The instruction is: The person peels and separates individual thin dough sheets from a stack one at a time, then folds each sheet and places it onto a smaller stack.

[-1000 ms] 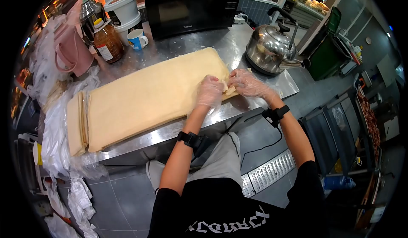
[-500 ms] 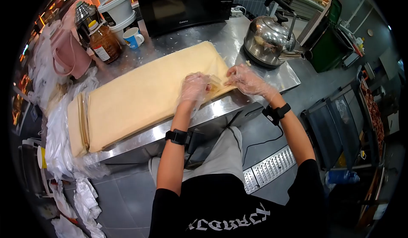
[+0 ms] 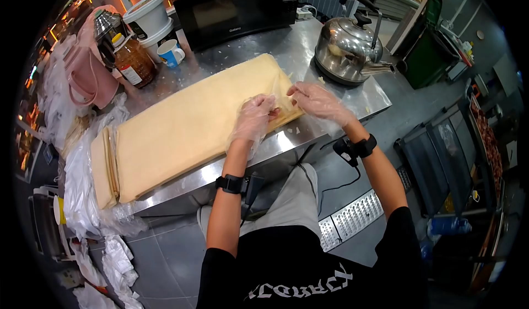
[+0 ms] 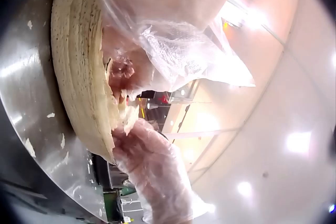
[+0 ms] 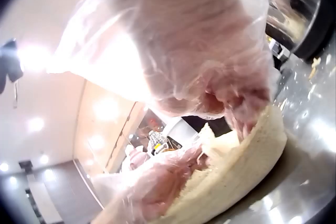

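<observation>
Steel bench (image 3: 242,47) fills the middle of the head view; its front edge runs past the person's lap, and bare metal continues to the right-hand corner. Pale layered slab (image 3: 187,127) lies on the bench, its long side roughly following the front edge with a slim bare margin, wider toward the right. Microwave (image 3: 237,14) stands at the back, a band of open metal between it and the slab. Kettle (image 3: 350,52) sits on the right, apart from the slab's right end; the metal between them leaves some room there. Pink bag (image 3: 91,74) stands at the back left. Narrow strip stack (image 3: 103,168) lies just beside the slab's left end. Bottle (image 3: 135,63) is behind, well apart from the work. Left hand (image 3: 252,120) and right hand (image 3: 319,102), both in clear plastic gloves, are near each other at the slab's right end, fingers bent, each pinching the torn flap (image 4: 128,119). Mug (image 3: 169,54) stands near the bottle. Smallest: pale flakes (image 4: 30,148) scattered on the metal outside the slab's edge.
</observation>
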Demonstrator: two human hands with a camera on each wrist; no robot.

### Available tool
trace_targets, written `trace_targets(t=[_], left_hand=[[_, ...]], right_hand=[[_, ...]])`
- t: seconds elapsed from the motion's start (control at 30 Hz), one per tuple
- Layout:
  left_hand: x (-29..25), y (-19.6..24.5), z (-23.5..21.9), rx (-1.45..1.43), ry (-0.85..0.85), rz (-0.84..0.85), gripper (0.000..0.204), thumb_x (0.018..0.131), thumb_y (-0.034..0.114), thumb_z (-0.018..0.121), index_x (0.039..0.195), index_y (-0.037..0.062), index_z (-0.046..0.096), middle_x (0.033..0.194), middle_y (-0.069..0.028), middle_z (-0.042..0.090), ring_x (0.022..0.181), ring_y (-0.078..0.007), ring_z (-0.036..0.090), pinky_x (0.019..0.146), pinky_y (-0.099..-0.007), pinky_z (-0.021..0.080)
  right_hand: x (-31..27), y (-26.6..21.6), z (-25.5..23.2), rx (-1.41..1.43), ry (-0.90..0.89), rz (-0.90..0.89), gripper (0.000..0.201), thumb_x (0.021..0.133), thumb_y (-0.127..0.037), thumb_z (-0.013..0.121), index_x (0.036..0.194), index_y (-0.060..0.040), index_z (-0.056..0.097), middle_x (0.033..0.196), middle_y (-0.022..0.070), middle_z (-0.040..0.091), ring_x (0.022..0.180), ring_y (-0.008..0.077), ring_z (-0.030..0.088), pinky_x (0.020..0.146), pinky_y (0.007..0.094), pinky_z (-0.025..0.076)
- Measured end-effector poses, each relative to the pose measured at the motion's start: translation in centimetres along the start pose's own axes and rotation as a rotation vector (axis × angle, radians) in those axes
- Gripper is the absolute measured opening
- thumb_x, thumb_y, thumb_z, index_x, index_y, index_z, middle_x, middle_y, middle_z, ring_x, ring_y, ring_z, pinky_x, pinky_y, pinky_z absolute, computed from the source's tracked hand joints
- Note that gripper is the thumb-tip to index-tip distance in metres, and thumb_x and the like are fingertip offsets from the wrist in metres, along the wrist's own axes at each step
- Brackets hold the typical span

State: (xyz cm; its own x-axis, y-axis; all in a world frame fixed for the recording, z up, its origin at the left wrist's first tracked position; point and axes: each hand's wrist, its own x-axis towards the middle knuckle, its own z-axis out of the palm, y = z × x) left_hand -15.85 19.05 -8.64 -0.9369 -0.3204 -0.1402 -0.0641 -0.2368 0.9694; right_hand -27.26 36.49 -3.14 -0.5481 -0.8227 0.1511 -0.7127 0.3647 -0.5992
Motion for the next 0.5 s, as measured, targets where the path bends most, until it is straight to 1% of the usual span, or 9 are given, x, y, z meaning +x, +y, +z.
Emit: trace_targets(t=[0.07, 0.1, 0.2, 0.27, 0.3, 0.33, 0.4, 0.47, 0.5], left_hand=[[0.1, -0.5, 0.0, -0.034, -0.027, 0.055, 0.029, 0.101, 0.031, 0.058, 0.098, 0.0025, 0.066, 0.084, -0.0061, 0.067, 0.080, -0.0144, 0.066, 0.073, -0.0295, 0.052], [-0.4, 0.0, 0.0, 0.164, 0.010, 0.113, 0.030, 0.100, 0.031, 0.057, 0.100, 0.0021, 0.067, 0.085, -0.0076, 0.068, 0.081, -0.0173, 0.066, 0.075, -0.0319, 0.052], [-2.9, 1.1, -0.4, 0.727, 0.114, 0.312, 0.031, 0.100, 0.030, 0.057, 0.103, 0.0015, 0.068, 0.089, -0.0124, 0.070, 0.084, -0.0267, 0.068, 0.079, -0.0384, 0.052], [-4.2, 1.7, -0.8, 1.071, 0.151, 0.499, 0.030, 0.099, 0.029, 0.056, 0.104, 0.0015, 0.069, 0.092, -0.0157, 0.071, 0.086, -0.0334, 0.067, 0.082, -0.0419, 0.051], [-4.5, 1.4, -0.9, 1.046, 0.115, 0.540, 0.030, 0.099, 0.028, 0.055, 0.104, 0.0013, 0.069, 0.094, -0.0167, 0.070, 0.087, -0.0354, 0.066, 0.083, -0.0429, 0.051], [-4.7, 0.9, -1.0, 1.016, 0.081, 0.579, 0.030, 0.098, 0.027, 0.055, 0.103, 0.0011, 0.069, 0.096, -0.0177, 0.070, 0.089, -0.0374, 0.065, 0.085, -0.0440, 0.050], [-5.3, -0.1, -1.1, 0.979, 0.085, 0.639, 0.030, 0.098, 0.027, 0.055, 0.103, 0.0011, 0.069, 0.099, -0.0182, 0.070, 0.092, -0.0385, 0.064, 0.087, -0.0448, 0.050], [-5.5, -0.5, -1.1, 0.971, 0.150, 0.698, 0.030, 0.098, 0.027, 0.055, 0.103, 0.0013, 0.070, 0.100, -0.0172, 0.070, 0.095, -0.0367, 0.064, 0.088, -0.0445, 0.049], [-5.4, -0.5, -1.2, 0.954, 0.141, 0.683, 0.030, 0.098, 0.027, 0.055, 0.103, 0.0014, 0.070, 0.102, -0.0170, 0.070, 0.097, -0.0365, 0.064, 0.089, -0.0442, 0.049]], right_hand=[[1.1, 0.1, -0.2, 0.225, -0.163, 0.314, 0.059, 0.096, -0.056, 0.050, 0.109, -0.0001, 0.065, 0.081, 0.0104, 0.065, 0.074, 0.0207, 0.063, 0.068, 0.0326, 0.051], [1.8, -0.1, -0.4, 0.333, -0.248, 0.467, 0.070, 0.095, -0.064, 0.048, 0.110, 0.0023, 0.063, 0.079, 0.0106, 0.065, 0.071, 0.0196, 0.063, 0.066, 0.0316, 0.051], [2.8, -1.0, -1.0, 0.495, -0.243, 0.620, 0.085, 0.088, -0.076, 0.049, 0.102, 0.0055, 0.065, 0.071, 0.0095, 0.061, 0.058, 0.0193, 0.060, 0.058, 0.0294, 0.050], [3.7, -1.0, -0.6, 0.329, -0.326, 0.551, 0.086, 0.084, -0.078, 0.053, 0.098, 0.0054, 0.066, 0.068, 0.0096, 0.060, 0.054, 0.0188, 0.058, 0.055, 0.0279, 0.048], [4.1, -1.1, -0.3, 0.246, -0.369, 0.515, 0.086, 0.082, -0.079, 0.054, 0.096, 0.0053, 0.066, 0.066, 0.0097, 0.060, 0.051, 0.0186, 0.057, 0.053, 0.0272, 0.047], [4.3, -2.2, -0.8, 0.211, -0.406, 0.606, 0.078, 0.082, -0.068, 0.067, 0.105, 0.0069, 0.063, 0.075, 0.0091, 0.061, 0.068, 0.0179, 0.061, 0.063, 0.0314, 0.050], [3.5, 4.2, 1.1, 0.306, -0.335, 0.205, 0.065, 0.086, -0.057, 0.068, 0.106, 0.0054, 0.064, 0.083, 0.0083, 0.063, 0.078, 0.0167, 0.061, 0.070, 0.0299, 0.050], [2.3, 2.3, 1.4, 0.638, -0.198, 0.468, 0.040, 0.094, -0.034, 0.066, 0.108, 0.0035, 0.065, 0.098, 0.0054, 0.065, 0.092, 0.0136, 0.058, 0.083, 0.0270, 0.048], [1.9, 1.2, 0.6, 0.688, -0.183, 0.492, 0.035, 0.095, -0.031, 0.065, 0.108, 0.0013, 0.066, 0.099, 0.0036, 0.065, 0.092, 0.0115, 0.059, 0.082, 0.0249, 0.048]])
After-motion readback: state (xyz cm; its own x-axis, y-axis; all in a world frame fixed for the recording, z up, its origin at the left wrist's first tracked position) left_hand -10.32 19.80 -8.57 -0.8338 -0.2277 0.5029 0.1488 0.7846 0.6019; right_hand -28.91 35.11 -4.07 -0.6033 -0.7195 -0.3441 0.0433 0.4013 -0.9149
